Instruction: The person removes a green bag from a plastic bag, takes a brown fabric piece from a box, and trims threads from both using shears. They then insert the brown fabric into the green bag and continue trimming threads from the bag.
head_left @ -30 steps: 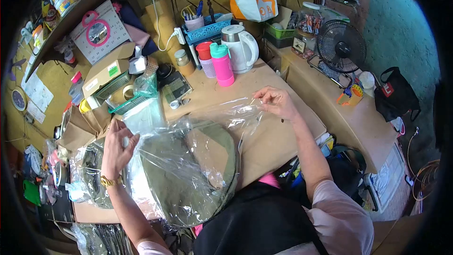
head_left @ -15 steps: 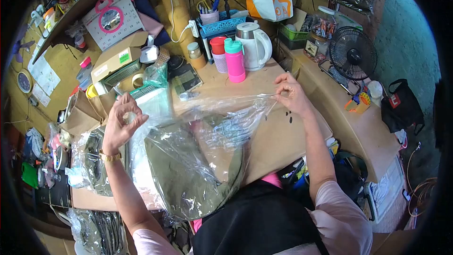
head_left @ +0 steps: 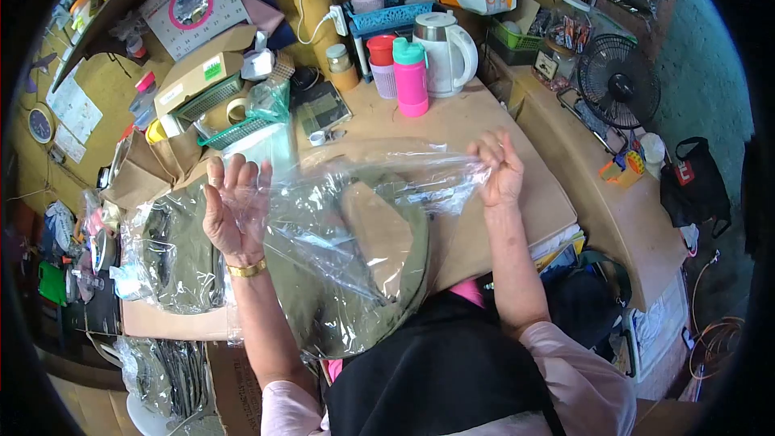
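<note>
A clear plastic bag (head_left: pixel 323 250) holding an olive green cloth item (head_left: pixel 387 299) lies at the table's front edge, against the black apron. My right hand (head_left: pixel 499 169) pinches the bag's upper right corner and pulls the film taut. At the bag's upper left, my left hand (head_left: pixel 238 210) is raised with its fingers spread, and film lies against or behind the fingers. A gold band is on the left wrist. Farther left lies another clear bag with olive cloth (head_left: pixel 182 250).
Behind the bag stand a pink bottle (head_left: pixel 412 85), a white kettle (head_left: pixel 444 56) and a red-lidded cup (head_left: pixel 383 64). A green basket (head_left: pixel 242 134) and an open carton (head_left: pixel 198 73) are at the back left. A black fan (head_left: pixel 620 85) stands on the right counter.
My left hand has moved right and opened from a curled pose. The right hand still grips the film, slightly higher in its fingers. The camera view has shifted a little.
</note>
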Demonstrator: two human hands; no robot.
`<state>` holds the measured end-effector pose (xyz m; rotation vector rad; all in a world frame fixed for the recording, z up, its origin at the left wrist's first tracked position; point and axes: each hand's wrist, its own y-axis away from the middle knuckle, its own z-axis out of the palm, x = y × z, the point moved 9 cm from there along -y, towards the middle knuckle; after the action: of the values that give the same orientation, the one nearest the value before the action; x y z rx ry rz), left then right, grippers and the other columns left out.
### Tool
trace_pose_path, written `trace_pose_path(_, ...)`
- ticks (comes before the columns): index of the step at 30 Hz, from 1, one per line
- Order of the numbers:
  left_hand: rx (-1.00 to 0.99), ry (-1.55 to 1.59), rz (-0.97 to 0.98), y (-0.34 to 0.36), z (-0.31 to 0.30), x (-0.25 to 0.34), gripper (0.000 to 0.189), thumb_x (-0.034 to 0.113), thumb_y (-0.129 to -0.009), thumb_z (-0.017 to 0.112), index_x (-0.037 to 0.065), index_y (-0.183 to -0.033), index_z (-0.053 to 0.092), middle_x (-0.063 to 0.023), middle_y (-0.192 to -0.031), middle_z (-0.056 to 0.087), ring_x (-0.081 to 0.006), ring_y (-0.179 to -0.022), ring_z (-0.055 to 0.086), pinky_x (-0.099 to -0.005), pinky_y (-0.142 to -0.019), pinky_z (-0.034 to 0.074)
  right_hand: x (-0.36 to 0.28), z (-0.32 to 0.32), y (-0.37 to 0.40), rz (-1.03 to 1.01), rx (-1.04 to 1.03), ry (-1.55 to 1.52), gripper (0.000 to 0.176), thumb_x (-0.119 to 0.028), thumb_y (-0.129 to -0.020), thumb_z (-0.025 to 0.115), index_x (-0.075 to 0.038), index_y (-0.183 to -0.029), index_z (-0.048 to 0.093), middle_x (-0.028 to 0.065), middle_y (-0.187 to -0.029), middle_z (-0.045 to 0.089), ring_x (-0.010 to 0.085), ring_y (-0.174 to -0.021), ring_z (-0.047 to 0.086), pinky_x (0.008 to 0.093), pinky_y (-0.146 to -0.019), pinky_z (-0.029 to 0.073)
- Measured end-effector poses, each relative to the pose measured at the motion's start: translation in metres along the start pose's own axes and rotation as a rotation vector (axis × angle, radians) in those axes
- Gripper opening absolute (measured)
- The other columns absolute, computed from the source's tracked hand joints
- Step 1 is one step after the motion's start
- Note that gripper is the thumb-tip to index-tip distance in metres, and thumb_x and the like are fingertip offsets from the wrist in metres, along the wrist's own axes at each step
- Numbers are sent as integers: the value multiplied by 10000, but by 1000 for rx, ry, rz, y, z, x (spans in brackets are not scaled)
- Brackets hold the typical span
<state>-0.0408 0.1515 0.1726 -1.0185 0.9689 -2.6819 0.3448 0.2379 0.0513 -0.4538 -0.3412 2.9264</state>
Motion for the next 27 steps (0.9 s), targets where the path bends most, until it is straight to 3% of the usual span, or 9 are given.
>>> trace_pose_path(3, -126, -381, 9, 23, 11, -33, 473, 111, -972, 587, 88, -1406, 399, -56, -970, 547, -176, -903, 550, -370, -907, 476, 35, 31, 22, 155, -290, 395, 126, -240, -980, 633, -137, -1001, 562, -69, -703, 448, 24, -542, 350, 196, -472, 277)
trace_pose_path(4, 338, -816, -148, 46, 0, -61, 447, 11, -920, 614, 81, -1317, 421, -5, -918, 502, -102, -773, 503, -283, -747, 486, 44, 44, 37, 164, -282, 393, 126, -240, -980, 633, -137, -1001, 562, -69, -703, 448, 24, -542, 350, 196, -472, 277)
trace_pose_path(6, 46, -893, -305, 52, 44, -118, 489, -89, -873, 617, 105, -1245, 365, 22, -875, 399, -69, -742, 443, -224, -648, 444, 51, 80, 70, -109, -478, 1090, 188, -187, -925, 714, -132, -1062, 598, -81, -665, 373, 6, -554, 288, 222, -477, 247)
trace_pose_path(11, 47, -767, -545, 92, 37, -192, 617, -138, -840, 566, 83, -1333, 268, -8, -999, 408, -67, -779, 479, -220, -641, 455, 86, 79, 103, 274, -516, 1286, 199, -104, -868, 762, -58, -1030, 656, -89, -674, 406, -3, -587, 329, 208, -513, 273)
trace_pose_path(13, 78, -941, -352, 89, 41, -186, 596, -44, -849, 610, 72, -1342, 295, -20, -774, 494, -103, -589, 453, -261, -543, 404, 105, 56, 111, 331, -507, 1267, 97, -37, -875, 739, -11, -934, 666, -53, -760, 572, -11, -636, 460, 168, -558, 366)
trace_pose_path(20, 38, -1336, -311, 98, 29, -166, 601, -62, -815, 615, 48, -1310, 291, -48, -752, 490, -129, -596, 449, -270, -502, 397, 52, 20, 87, 171, -103, 749, 15, -40, -948, 643, -31, -948, 631, -32, -782, 596, -18, -635, 484, 161, -537, 378)
trace_pose_path(21, 93, -1292, -384, 99, 28, -163, 607, -74, -780, 598, 19, -1321, 339, -101, -770, 519, -277, -671, 552, -398, -659, 466, 53, 20, 89, 233, -152, 981, 65, -58, -938, 667, -28, -980, 627, -28, -784, 592, -5, -654, 504, 175, -556, 399)
trace_pose_path(24, -17, -1362, -188, 101, 44, -166, 650, -91, -749, 615, 26, -1341, 372, -112, -821, 534, -298, -797, 567, -410, -768, 467, 78, 65, 114, 217, -522, 1476, 200, -218, -939, 698, -23, -922, 659, -29, -822, 662, 50, -719, 593, 208, -604, 440)
trace_pose_path(27, -152, -1512, -52, 100, 62, -164, 673, -102, -722, 643, 12, -1332, 381, -156, -982, 545, -326, -920, 570, -417, -847, 467, 88, 61, 118, 356, -424, 1228, 138, -146, -920, 714, -20, -930, 661, -16, -877, 669, 44, -797, 605, 209, -662, 470)
